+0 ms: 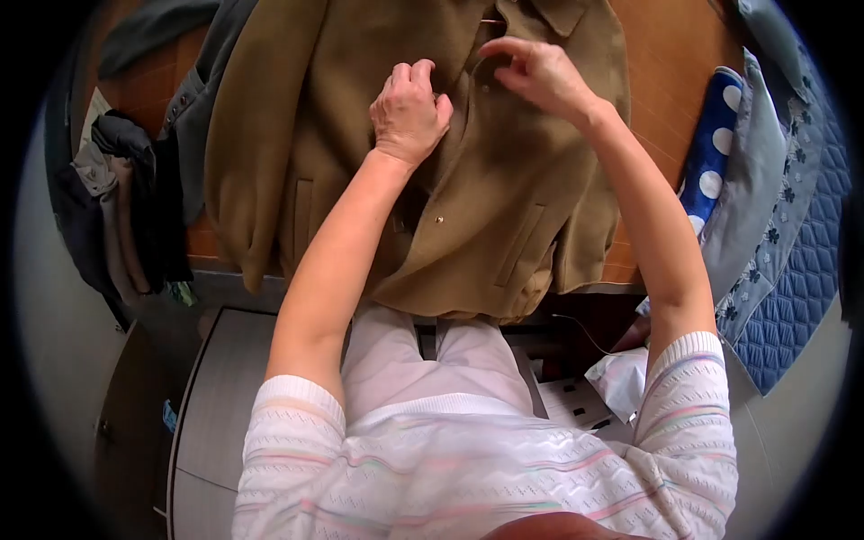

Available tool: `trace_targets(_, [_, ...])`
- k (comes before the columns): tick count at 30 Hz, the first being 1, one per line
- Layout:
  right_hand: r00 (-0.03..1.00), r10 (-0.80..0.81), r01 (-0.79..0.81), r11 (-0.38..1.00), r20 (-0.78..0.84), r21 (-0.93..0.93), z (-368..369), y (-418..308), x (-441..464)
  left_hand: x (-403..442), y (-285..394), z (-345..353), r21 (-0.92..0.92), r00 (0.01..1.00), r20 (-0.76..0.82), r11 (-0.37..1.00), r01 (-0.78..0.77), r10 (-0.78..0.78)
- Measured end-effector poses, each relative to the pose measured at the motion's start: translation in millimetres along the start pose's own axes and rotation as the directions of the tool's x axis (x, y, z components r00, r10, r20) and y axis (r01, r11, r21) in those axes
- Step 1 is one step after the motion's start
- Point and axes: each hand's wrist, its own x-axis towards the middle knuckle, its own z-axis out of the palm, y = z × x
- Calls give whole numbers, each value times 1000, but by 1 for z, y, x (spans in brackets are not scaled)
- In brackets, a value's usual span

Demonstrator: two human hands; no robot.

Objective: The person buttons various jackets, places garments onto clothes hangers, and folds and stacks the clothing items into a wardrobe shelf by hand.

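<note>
A brown coat lies front up before me, its collar at the top edge of the view and its front opening running down the middle. My left hand rests on the coat just left of the opening, fingers half bent and thumb apart, with nothing visible in its grasp. Right of the opening, below the collar, my right hand is over the coat. Its index finger points left and stands apart from the thumb. A small round snap shows near the lower front edge.
Under the coat is a brown wooden surface. Dark and grey garments hang at the left. At the right are a blue polka-dot roll, grey fabric and a blue quilted cloth. A white plastic bag lies below.
</note>
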Motion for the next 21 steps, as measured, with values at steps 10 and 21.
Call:
trace_targets(10, [864, 339, -117, 853, 372, -508, 19, -4, 27, -1, -9, 4, 176, 978, 199, 984, 30, -65])
trace_targets(21, [791, 257, -398, 905, 556, 147, -8, 0, 13, -11, -21, 7, 120, 983, 175, 992, 32, -53])
